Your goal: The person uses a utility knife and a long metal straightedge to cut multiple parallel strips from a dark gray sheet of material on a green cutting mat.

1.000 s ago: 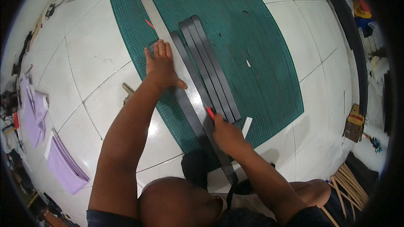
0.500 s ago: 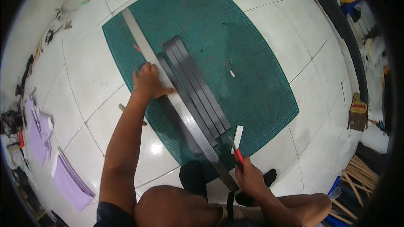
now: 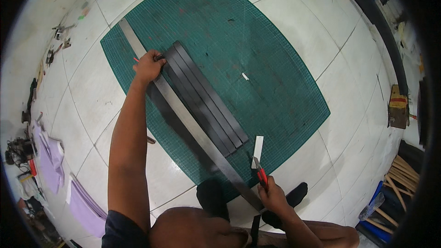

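Four black strips [image 3: 209, 98] lie cut on the green mat [image 3: 275, 78] on the floor while your left hand [image 3: 148, 66] presses the steel ruler [image 3: 183, 115] and your right hand [image 3: 272, 194] grips the red knife [image 3: 260, 173] at its near end, another cut seemingly finishing.

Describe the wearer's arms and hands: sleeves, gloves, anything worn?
Both hands are bare: no gloves, rings or watch visible on the left hand or the right hand. Forearms are uncovered. A dark short sleeve shows at the left upper arm; the right sleeve is out of view.
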{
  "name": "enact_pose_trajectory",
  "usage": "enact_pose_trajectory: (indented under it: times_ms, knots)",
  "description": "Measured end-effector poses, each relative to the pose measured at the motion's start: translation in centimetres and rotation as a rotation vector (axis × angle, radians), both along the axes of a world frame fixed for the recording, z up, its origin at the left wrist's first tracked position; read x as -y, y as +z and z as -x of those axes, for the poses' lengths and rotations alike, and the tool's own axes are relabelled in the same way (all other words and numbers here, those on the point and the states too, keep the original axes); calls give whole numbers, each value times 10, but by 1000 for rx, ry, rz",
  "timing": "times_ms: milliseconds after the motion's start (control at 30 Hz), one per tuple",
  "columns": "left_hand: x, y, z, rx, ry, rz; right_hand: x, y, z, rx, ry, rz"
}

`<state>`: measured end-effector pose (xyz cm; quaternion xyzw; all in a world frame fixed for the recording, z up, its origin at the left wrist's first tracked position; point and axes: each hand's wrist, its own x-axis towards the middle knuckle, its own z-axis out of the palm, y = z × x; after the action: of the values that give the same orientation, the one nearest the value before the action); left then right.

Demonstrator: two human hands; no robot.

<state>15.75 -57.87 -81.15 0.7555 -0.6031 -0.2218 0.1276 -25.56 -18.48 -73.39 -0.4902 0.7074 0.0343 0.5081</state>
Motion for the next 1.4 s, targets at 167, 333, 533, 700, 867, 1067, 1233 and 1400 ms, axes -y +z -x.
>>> enact_pose_trajectory:
  times_ms: [167,333,533,700,867,1067,1233,1400]
  knots:
    - [-34,-9,-9,-141,80,417,29,6,-37,128,-29,-64]
    - [-109,-6,-2,56,-136,300,23,-25,-65,53,-40,78]
    - [-121,3,-15,-13,-252,264,6,-46,-74,38,123,318]
    - [-119,20,-5,-34,-218,145,2,-56,-74,70,181,449]
    - [-124,16,-7,-34,-255,137,-3,-66,-74,110,241,456]
    - [-126,19,-8,-67,-210,80,-14,-73,-77,96,219,620]
    - [-125,18,-13,-89,-221,56,-22,-82,-71,139,250,600]
    - [-127,12,-16,-105,-246,96,-20,-72,-75,122,235,539]
